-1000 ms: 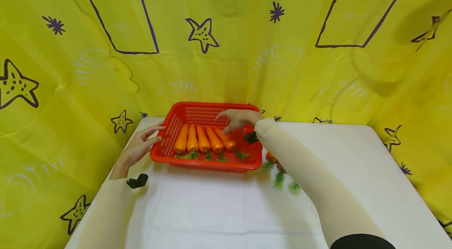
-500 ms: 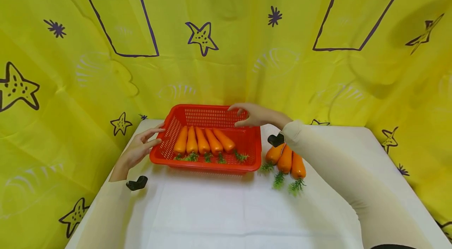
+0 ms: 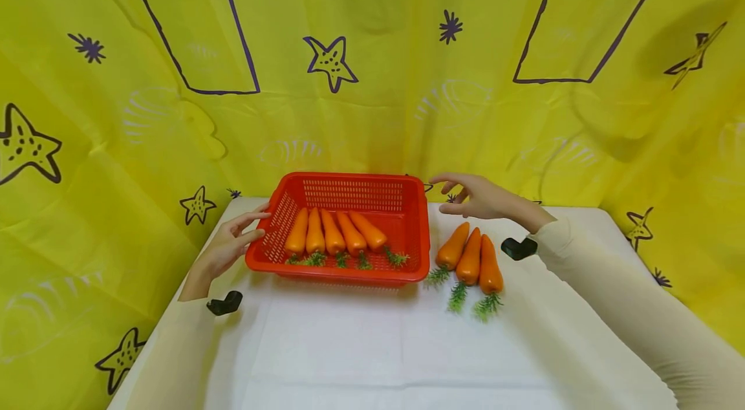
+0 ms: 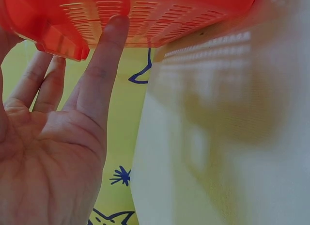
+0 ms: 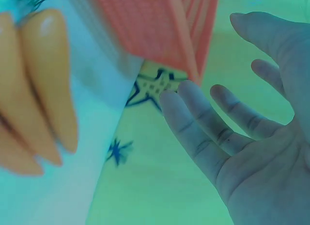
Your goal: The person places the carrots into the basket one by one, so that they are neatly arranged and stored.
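Note:
A red plastic basket (image 3: 411, 222) with slotted walls stands at the back of the white table. Several orange carrots (image 3: 334, 237) with green tops lie side by side in it. At the basket's left end, my left hand (image 3: 224, 248) touches the wall and rim with extended fingers; the left wrist view has a fingertip (image 4: 117, 28) against the slotted wall. My right hand (image 3: 480, 195) hovers right of the basket, holding nothing, its fingers loosely bent and spread from the thumb. Just below it, three more carrots (image 3: 469, 259) lie on the table.
The white table (image 3: 337, 345) carries the basket and loose carrots. A yellow curtain (image 3: 372, 119) with starfish drawings hangs behind and at both sides, close to the basket's back edge.
My right hand has risen out of the basket and moved right, past its right rim, uncovering the three carrots on the table. My left hand stays at the basket's left end.

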